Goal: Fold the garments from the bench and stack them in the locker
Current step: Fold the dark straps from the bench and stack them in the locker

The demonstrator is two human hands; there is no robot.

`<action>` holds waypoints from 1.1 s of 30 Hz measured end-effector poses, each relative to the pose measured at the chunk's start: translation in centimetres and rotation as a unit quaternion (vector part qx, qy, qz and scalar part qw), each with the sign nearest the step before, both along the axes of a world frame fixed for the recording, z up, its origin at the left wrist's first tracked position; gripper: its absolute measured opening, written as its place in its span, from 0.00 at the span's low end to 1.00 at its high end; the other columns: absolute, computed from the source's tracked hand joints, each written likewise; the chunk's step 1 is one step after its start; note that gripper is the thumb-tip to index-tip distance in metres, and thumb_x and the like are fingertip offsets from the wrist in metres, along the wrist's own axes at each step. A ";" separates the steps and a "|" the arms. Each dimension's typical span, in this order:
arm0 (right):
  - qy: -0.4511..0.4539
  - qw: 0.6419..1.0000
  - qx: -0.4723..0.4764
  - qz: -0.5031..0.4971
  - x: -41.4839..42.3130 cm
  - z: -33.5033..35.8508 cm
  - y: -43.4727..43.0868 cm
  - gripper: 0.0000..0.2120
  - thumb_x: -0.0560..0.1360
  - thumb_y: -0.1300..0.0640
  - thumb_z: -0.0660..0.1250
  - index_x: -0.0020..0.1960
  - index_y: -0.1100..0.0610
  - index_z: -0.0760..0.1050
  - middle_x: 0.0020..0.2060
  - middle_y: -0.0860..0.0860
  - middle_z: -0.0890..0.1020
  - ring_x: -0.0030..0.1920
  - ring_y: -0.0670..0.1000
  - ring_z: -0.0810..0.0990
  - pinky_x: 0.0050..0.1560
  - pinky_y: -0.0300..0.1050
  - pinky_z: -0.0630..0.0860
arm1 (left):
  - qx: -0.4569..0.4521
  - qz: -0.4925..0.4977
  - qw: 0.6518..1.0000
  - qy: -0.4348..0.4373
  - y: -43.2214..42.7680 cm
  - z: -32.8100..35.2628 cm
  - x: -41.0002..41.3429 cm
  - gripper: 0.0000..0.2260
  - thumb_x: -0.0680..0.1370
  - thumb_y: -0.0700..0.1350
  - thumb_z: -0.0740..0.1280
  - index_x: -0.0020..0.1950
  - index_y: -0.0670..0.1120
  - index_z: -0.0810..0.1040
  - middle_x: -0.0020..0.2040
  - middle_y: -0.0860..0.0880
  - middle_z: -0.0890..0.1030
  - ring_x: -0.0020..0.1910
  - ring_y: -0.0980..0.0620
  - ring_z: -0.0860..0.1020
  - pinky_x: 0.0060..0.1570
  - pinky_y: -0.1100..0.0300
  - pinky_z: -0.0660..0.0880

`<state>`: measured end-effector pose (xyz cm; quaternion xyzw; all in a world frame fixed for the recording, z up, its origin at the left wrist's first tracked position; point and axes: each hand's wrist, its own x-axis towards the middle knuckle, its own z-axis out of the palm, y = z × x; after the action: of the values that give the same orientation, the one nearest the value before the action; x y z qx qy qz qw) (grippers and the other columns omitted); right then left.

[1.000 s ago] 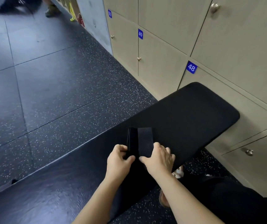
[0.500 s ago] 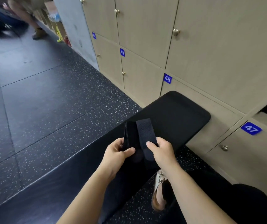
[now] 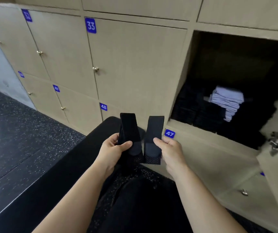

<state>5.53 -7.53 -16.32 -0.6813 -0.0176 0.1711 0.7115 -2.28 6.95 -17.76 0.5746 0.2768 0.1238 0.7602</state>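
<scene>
Two folded black socks are up in the air above the end of the black bench [image 3: 94, 142], one to each hand. The left hand [image 3: 113, 148] has its thumb clamped across the left sock [image 3: 129, 130] with the fingers curled behind; the right hand [image 3: 170, 148] pinches the right sock [image 3: 154, 132] between thumb and fingers. Both are closed on cloth, with the pieces standing side by side, close but apart, long axes pointing up and away from the person.

Everything turns on the open locker [image 3: 182, 105]. It sits up and to the right of both hands, just above plate 47 [image 3: 169, 133], door swung out on the far right. Inside, dark folded piles cover its floor and a pale folded stack [image 3: 225, 100] rests on top of them. The right hand is clearly the nearer one, so I'd expect its sock to travel rightward and up over the locker's lower lip first.
</scene>
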 end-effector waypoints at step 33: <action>-0.209 0.917 -0.236 -0.243 24.6 -0.7 -22.5 0.14 0.78 0.63 0.63 0.60 0.55 0.81 0.51 0.46 0.84 0.55 0.50 0.80 0.56 0.39 0.72 | -0.016 -0.147 0.989 0.005 -14.8 -2.6 21.0 0.12 0.76 0.34 0.69 0.58 0.45 0.78 0.48 0.40 0.85 0.46 0.34 0.83 0.42 0.30 0.78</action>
<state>30.09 -29.99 -16.99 -0.8331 0.0417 -0.1542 0.5295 18.68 -7.89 -20.40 0.5974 0.1948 0.0033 0.7779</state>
